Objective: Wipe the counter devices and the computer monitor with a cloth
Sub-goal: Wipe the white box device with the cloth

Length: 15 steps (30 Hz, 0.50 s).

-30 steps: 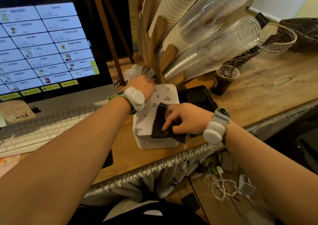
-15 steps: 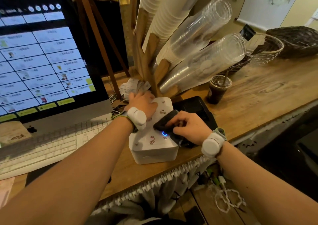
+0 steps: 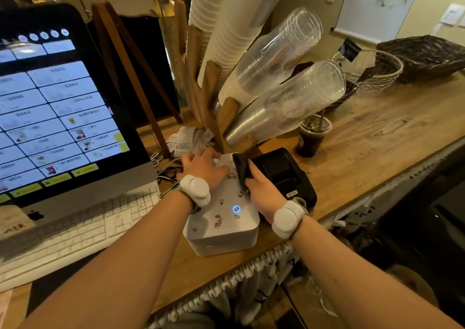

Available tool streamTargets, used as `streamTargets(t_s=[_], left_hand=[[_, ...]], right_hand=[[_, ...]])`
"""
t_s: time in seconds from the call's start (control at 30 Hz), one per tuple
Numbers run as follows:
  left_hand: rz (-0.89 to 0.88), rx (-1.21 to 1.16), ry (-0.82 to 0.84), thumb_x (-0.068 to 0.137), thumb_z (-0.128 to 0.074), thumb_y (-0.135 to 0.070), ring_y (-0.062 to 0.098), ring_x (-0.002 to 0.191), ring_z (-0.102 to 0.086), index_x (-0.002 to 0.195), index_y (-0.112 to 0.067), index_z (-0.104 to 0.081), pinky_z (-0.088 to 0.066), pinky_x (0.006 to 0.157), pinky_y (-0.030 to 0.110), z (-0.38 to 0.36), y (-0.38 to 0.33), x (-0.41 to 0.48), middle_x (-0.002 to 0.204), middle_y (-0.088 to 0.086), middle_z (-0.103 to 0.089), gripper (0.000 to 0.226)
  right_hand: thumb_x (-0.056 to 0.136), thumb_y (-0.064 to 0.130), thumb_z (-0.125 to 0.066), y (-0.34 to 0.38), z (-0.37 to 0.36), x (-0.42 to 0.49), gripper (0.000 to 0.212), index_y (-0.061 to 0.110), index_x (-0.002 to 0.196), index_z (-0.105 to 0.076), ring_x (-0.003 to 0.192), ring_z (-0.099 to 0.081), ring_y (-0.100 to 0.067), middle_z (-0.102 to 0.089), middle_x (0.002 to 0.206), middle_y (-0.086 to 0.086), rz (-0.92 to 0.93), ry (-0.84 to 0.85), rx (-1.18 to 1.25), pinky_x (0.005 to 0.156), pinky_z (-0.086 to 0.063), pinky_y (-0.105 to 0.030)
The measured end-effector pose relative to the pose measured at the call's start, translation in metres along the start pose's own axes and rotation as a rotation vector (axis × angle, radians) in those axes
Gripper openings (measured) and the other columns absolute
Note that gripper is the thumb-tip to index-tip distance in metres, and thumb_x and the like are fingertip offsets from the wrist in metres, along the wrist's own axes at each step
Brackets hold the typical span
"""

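A small white printer [image 3: 224, 223] with cartoon stickers and a lit blue ring sits on the wooden counter [image 3: 372, 147]. My left hand [image 3: 205, 167] lies flat on its far top, fingers spread, steadying it. My right hand [image 3: 261, 190] presses a dark cloth [image 3: 241, 170] against the printer's far right edge. Right beside it stands a black receipt printer [image 3: 284, 170]. The computer monitor [image 3: 57, 117], its screen lit with a menu grid, stands at the left behind a white keyboard [image 3: 75, 230].
A wooden rack holds stacks of paper cups [image 3: 221, 26] and clear plastic cups [image 3: 284, 77] just behind the printers. An iced drink cup [image 3: 313, 135] stands to the right, crumpled receipts [image 3: 191, 137] and cables behind. Wicker baskets [image 3: 425, 57] sit far right.
My right hand slid the cloth from the printer's near top across to its far right edge, uncovering the blue light. The left hand stayed on the printer; the camera view tilted up.
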State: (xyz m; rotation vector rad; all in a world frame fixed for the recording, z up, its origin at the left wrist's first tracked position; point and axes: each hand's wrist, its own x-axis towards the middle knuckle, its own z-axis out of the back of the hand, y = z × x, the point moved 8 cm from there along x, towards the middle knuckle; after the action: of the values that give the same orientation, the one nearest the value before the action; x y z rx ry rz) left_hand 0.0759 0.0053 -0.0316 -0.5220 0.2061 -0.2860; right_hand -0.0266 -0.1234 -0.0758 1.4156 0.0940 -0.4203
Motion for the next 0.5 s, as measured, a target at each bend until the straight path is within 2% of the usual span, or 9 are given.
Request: streamTargets(t_s=[0.07,0.13,0.17,0.23,0.37,0.43,0.5], left_hand=[[0.007,0.009,0.021,0.082,-0.058,-0.049,0.029,0.139,-0.02,0.127,-0.036,-0.047,-0.033,0.108,0.05,-0.001,0.001,0.001,0.141,-0.004,-0.045,0.048],[0.013,-0.022,0.031,0.08,-0.06,-0.054,0.028,0.139,-0.019,0.129,-0.036,-0.046,-0.037,0.108,0.049,0.0,0.001,0.0,0.142,-0.003,-0.043,0.054],[0.012,-0.031,0.027,0.078,-0.062,-0.056,0.027,0.139,-0.019,0.13,-0.036,-0.046,-0.038,0.108,0.048,0.0,0.001,0.0,0.143,-0.003,-0.042,0.058],[-0.004,-0.006,0.022,0.08,-0.063,-0.056,0.025,0.139,-0.02,0.132,-0.033,-0.046,-0.034,0.111,0.046,0.001,-0.003,-0.003,0.143,-0.002,-0.042,0.06],[0.011,-0.031,0.027,0.082,-0.065,-0.055,0.028,0.139,-0.02,0.132,-0.032,-0.044,-0.036,0.111,0.046,0.003,-0.005,-0.007,0.142,0.001,-0.04,0.059],[0.02,-0.022,0.031,0.083,-0.064,-0.055,0.029,0.139,-0.023,0.133,-0.033,-0.043,-0.034,0.111,0.045,0.003,-0.005,-0.008,0.14,0.0,-0.04,0.058],[0.01,-0.006,0.023,0.083,-0.063,-0.056,0.028,0.138,-0.023,0.134,-0.034,-0.042,-0.032,0.11,0.044,0.003,-0.005,-0.007,0.14,-0.001,-0.042,0.059]], right_hand=[[0.1,0.019,-0.039,0.007,0.001,0.002,0.051,0.044,0.144,-0.035,0.109,-0.061,-0.016,-0.061,0.122,0.007,-0.007,0.039,0.114,0.095,-0.052,-0.037],[0.101,0.017,-0.042,0.019,0.003,0.011,0.044,0.041,0.139,-0.041,0.099,-0.061,-0.013,-0.062,0.108,0.01,-0.02,0.038,0.178,0.085,-0.051,-0.028],[0.1,0.022,-0.045,0.025,0.002,0.015,0.038,0.039,0.134,-0.047,0.1,-0.062,-0.016,-0.064,0.108,0.006,-0.032,0.035,0.185,0.088,-0.052,-0.032],[0.098,0.035,-0.048,0.021,0.001,0.019,0.044,0.036,0.142,-0.046,0.111,-0.063,-0.024,-0.066,0.12,-0.003,-0.069,0.022,0.175,0.101,-0.049,-0.044],[0.088,0.063,-0.049,-0.03,0.004,0.008,0.06,0.031,0.139,-0.052,0.125,-0.056,-0.024,-0.061,0.134,-0.001,-0.253,-0.017,0.216,0.111,-0.038,-0.044],[0.094,0.059,-0.045,-0.042,0.004,0.004,0.056,0.026,0.139,-0.053,0.13,-0.051,-0.026,-0.058,0.137,-0.001,-0.308,-0.011,0.19,0.112,-0.036,-0.041],[0.098,0.051,-0.044,-0.036,0.004,0.006,0.048,0.03,0.141,-0.05,0.129,-0.051,-0.026,-0.058,0.136,-0.001,-0.282,-0.017,0.205,0.11,-0.038,-0.039]])
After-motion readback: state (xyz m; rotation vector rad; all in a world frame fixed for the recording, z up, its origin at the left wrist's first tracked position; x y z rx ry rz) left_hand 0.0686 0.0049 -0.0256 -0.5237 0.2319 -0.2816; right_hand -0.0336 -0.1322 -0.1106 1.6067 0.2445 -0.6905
